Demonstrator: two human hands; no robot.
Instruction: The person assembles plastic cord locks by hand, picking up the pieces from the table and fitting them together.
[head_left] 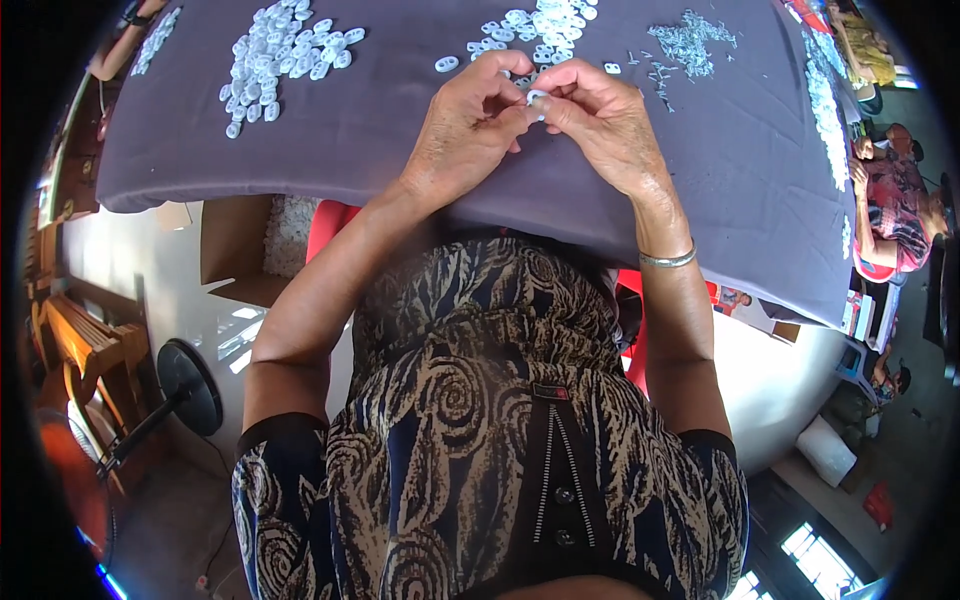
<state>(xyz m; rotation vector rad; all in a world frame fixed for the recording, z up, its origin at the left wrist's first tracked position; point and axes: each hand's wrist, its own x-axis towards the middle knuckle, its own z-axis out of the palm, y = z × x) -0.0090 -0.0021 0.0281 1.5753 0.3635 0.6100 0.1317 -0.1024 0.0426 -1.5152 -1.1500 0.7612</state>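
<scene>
Above the near part of the dark cloth, my left hand (462, 130) and my right hand (605, 122) meet fingertip to fingertip. Between them they pinch a small white plastic piece (537, 97), mostly covered by the fingers. Just beyond my hands lies a heap of white oval pieces with holes (545, 32). A second heap of similar white pieces (290, 55) spreads out to the left. To the right of my right hand is a scatter of small, thin, screw-like metal parts (692, 45).
The purple-grey cloth (330, 160) covers the table, its front edge close to my body. An open cardboard box (235, 240) stands below on the left, near a black round-based stand (190, 385). Other people (895, 205) sit at the right, beside more white pieces (825, 110).
</scene>
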